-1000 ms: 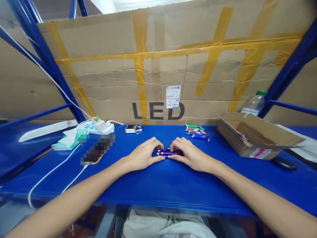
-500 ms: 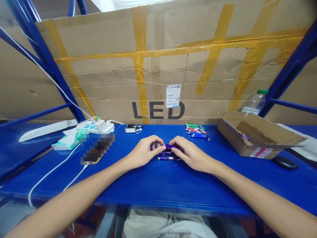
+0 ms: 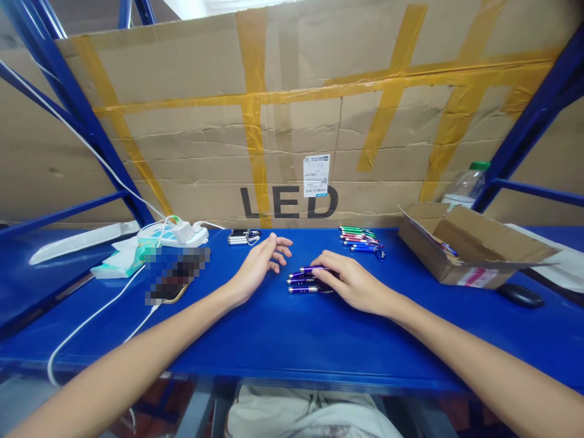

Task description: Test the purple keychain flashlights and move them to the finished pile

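Observation:
Several purple penlights (image 3: 303, 290) lie side by side on the blue tabletop, their right ends partly hidden by my right hand (image 3: 341, 278). The thumb and fingers of that hand close on the top purple penlight (image 3: 312, 269). My left hand (image 3: 261, 267) is off to the left of the penlights, fingers apart, with nothing in it. Farther back on the right lie green, red and blue penlights (image 3: 361, 238) in a small row. At the back, behind my left hand, are black and silver penlights (image 3: 243, 237) with cord loops.
An open cardboard box (image 3: 469, 249) stands at right, with a black computer mouse (image 3: 521, 295) before it and a bottle (image 3: 467, 185) behind. At left are a power strip (image 3: 182, 232), tissue pack (image 3: 119, 258), blurred phone (image 3: 177, 278) and white cables. Taped cardboard (image 3: 205, 152) walls the back.
My left hand has let go of the top purple penlight and moved left and up, its fingers opening. My right hand stays on that penlight at about the same place.

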